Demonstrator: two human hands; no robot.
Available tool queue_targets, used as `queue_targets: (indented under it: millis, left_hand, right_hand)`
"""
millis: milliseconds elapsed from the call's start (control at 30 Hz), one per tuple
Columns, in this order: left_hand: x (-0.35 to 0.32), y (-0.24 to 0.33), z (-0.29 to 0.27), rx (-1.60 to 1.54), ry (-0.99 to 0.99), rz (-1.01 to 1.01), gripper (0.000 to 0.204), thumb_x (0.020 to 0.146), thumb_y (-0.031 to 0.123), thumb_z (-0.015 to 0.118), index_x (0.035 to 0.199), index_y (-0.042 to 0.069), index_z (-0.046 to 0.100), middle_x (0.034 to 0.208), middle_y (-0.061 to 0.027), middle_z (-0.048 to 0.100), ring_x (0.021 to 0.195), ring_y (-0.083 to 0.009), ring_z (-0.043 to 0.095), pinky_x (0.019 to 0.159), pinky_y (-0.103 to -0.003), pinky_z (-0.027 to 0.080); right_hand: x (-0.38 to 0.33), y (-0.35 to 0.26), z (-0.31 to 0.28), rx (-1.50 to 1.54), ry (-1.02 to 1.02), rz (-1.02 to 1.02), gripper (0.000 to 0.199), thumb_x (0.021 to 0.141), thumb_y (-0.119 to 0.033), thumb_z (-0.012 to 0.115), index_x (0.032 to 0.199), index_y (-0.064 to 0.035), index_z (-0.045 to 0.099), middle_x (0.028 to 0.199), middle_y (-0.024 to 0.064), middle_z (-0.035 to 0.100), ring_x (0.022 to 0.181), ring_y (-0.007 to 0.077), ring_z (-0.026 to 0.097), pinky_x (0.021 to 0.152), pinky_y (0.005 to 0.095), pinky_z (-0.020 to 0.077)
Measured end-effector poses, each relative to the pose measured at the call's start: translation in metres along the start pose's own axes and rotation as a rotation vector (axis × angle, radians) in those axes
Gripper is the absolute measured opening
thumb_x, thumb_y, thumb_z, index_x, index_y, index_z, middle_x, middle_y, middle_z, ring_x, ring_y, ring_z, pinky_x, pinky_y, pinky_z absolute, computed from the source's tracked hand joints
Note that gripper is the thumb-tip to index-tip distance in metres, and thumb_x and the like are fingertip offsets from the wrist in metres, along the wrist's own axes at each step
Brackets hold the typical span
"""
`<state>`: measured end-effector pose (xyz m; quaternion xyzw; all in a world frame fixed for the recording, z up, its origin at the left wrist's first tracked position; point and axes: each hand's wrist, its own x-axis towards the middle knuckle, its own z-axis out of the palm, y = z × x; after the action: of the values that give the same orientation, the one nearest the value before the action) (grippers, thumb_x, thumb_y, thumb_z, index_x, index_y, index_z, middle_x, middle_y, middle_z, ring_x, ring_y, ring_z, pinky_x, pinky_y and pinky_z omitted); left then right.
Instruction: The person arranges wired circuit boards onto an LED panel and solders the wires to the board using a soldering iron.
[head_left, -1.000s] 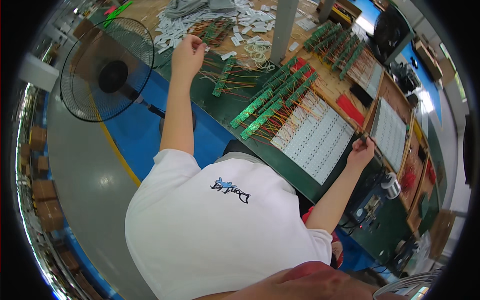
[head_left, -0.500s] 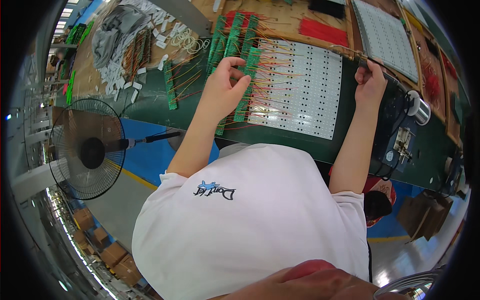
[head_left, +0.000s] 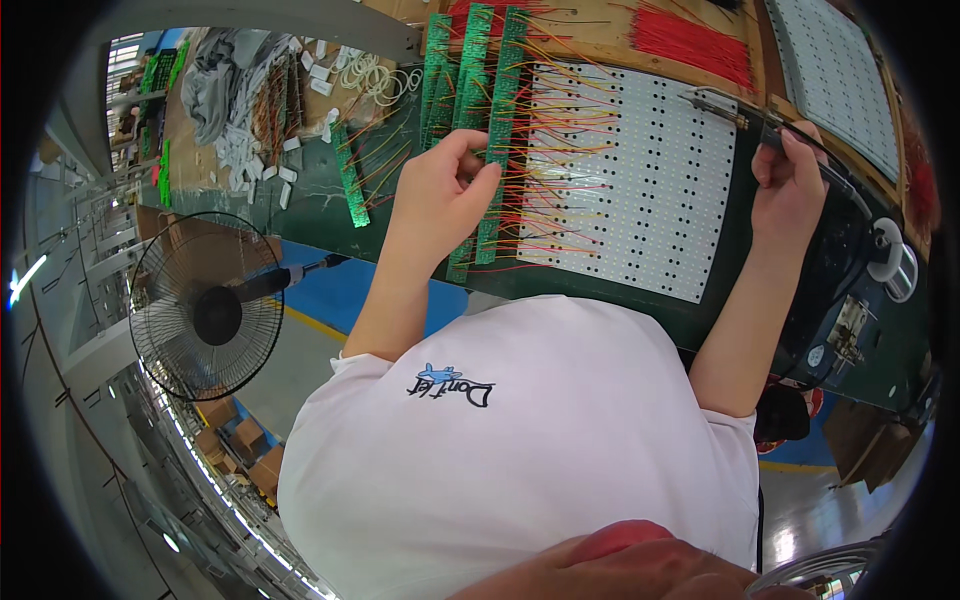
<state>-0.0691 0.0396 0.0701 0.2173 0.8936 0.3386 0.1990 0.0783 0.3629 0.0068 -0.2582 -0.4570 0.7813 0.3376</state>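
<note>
Left hand (head_left: 440, 195) closed on a long green circuit strip (head_left: 497, 140), fingers pinching its edge. Strip lying on the dark green desk (head_left: 620, 300), just beside a white panel full of little dots (head_left: 630, 180), with thin red and yellow wires (head_left: 545, 190) running across to it. Right hand (head_left: 790, 185) wrapped around a soldering iron (head_left: 745, 115), tip resting over the top corner of the white panel. Black fan (head_left: 205, 315) standing down on the left.

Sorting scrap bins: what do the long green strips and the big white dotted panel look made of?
Long green strips: likely circuit-board laminate, matte, with thin wires attached. Big white dotted panel: seemingly rigid white-coated board, smooth, with rows of dark dots; its core cannot be told.
</note>
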Motion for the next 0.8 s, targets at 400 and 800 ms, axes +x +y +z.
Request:
queue_targets:
  millis: [400, 800]
  left_hand:
    - [0.022, -0.007, -0.002, 0.018, 0.015, 0.021, 0.036, 0.085, 0.013, 0.074, 0.116, 0.0, 0.063, 0.08, 0.0, 0.063, 0.069, -0.0066, 0.055, 0.064, -0.024, 0.046]
    - [0.083, 0.027, -0.006, 0.493, 0.055, 0.785, 0.024, 0.087, 0.015, 0.071, 0.11, 0.008, 0.068, 0.102, -0.0124, 0.063, 0.095, -0.0338, 0.06, 0.086, -0.042, 0.049]
  right_hand:
    - [-0.003, -0.003, 0.006, -0.049, 0.031, 0.018, 0.006, 0.088, -0.009, 0.06, 0.086, -0.0047, 0.057, 0.071, 0.0051, 0.058, 0.055, 0.0096, 0.048, 0.05, 0.0228, 0.0335]
    - [-0.003, -0.003, 0.005, -0.05, 0.008, -0.025, 0.005, 0.086, -0.007, 0.063, 0.086, -0.0048, 0.058, 0.071, 0.0022, 0.058, 0.057, 0.0072, 0.053, 0.048, 0.0207, 0.0351]
